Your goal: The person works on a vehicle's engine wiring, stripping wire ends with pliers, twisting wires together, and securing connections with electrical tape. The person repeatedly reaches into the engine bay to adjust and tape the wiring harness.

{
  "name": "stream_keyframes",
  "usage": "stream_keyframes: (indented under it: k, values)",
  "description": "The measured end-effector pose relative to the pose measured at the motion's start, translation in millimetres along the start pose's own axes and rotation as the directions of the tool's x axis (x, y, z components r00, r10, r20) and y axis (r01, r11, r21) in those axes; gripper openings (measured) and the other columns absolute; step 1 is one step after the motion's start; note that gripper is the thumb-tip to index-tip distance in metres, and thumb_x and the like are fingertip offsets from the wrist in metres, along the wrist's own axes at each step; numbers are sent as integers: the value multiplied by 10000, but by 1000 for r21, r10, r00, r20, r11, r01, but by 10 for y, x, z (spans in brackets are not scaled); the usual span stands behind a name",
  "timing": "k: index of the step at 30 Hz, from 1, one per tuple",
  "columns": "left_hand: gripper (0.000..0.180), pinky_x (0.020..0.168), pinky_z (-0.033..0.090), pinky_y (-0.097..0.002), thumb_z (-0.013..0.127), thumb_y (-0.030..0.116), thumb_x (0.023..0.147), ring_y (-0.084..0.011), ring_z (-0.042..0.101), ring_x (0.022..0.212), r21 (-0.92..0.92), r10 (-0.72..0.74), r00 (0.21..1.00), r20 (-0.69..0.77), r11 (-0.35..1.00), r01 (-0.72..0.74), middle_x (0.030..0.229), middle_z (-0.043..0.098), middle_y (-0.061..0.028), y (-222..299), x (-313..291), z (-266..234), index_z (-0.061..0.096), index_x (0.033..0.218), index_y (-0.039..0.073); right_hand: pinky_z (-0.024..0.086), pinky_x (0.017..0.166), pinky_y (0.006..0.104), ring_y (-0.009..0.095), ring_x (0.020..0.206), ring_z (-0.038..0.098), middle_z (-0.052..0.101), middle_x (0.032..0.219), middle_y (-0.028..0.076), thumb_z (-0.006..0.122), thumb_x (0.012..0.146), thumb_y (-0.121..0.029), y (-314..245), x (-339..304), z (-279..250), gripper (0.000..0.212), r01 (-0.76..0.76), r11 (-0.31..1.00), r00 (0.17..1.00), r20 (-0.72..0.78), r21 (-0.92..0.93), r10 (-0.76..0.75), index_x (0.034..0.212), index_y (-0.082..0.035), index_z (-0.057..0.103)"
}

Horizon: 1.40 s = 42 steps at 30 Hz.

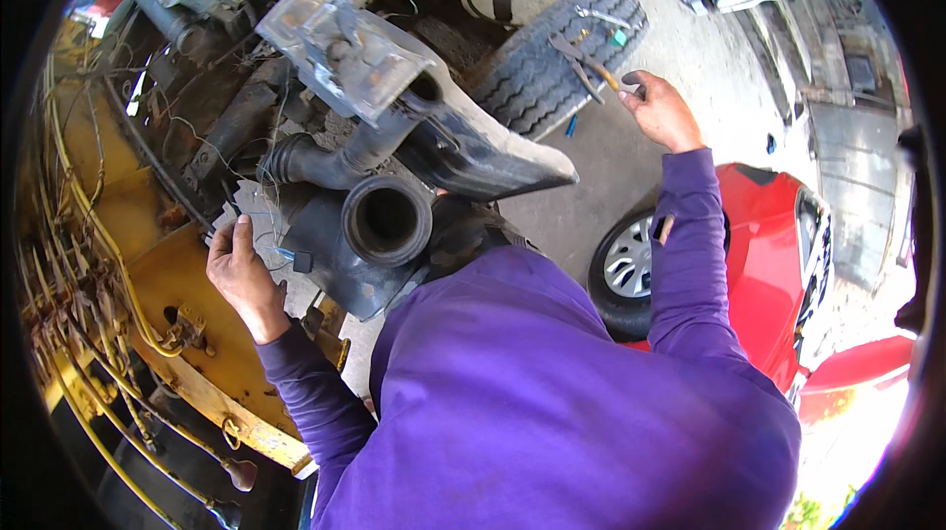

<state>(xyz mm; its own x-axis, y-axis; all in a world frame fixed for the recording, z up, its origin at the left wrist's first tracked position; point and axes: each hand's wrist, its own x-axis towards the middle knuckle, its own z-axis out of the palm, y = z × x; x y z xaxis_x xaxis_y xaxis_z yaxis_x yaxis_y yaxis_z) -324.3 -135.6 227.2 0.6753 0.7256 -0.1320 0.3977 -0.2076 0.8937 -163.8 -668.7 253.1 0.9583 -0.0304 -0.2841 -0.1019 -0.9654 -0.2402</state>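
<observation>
The pliers (pixel 574 51), dark with one orange handle, were over the bumpy black tire (pixel 522 87). My right hand (pixel 662 114) was at that handle's end, and my left hand (pixel 241 274) was beside a small black block (pixel 304 262). I couldn't tell if either hand gripped anything. The fat pipe's (pixel 423 225) round mouth was dark inside.

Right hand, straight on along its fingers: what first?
The right hand would likely meet the orange-brown handle of the metal pliers, seen against the dark rubber tire; depth and present contact are unclear.
</observation>
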Motion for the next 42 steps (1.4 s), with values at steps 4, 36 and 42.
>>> stream_keyframes:
  k: [4, 36, 42]
  values:
    - [168, 693, 411, -247, 729, 124, 940, -83, 507, 731, 53, 12, 997, 76, 998, -16, 788, 632, 15, -254, 28, 21, 716, 907, -40, 485, 1025, 460, 421, 1195, 623, 666, 1252, 272, 654, 946, -312, 529, -322, 510, 478, -151, 986, 971, 174, -72, 161, 1305, 2, 628]
    - [201, 768, 539, -398, 744, 141, 852, -329, 670, 728, 637, 265, 913, 312, 655, -407, 875, 704, -187, 505, -2399, 1515, 733, 1013, 21, 505, 603, 373, 209, 603, 639, 696, 730, 110, 634, 950, -290, 3523, -478, 3191, 383, -391, 820, 843, 520, 418, 136, 1161, 18, 718]
    - [235, 606, 478, -330, 714, 104, 858, -188, 573, 604, 599, 310, 945, 105, 739, -309, 779, 685, -124, 512, -2539, 1241, 713, 1072, 5, 558, 754, 377, 250, 830, 724, 746, 961, 200, 668, 897, -216, 3686, -458, 2805, 388, -599, 772, 649, 693, 211, 314, 1194, 29, 710]
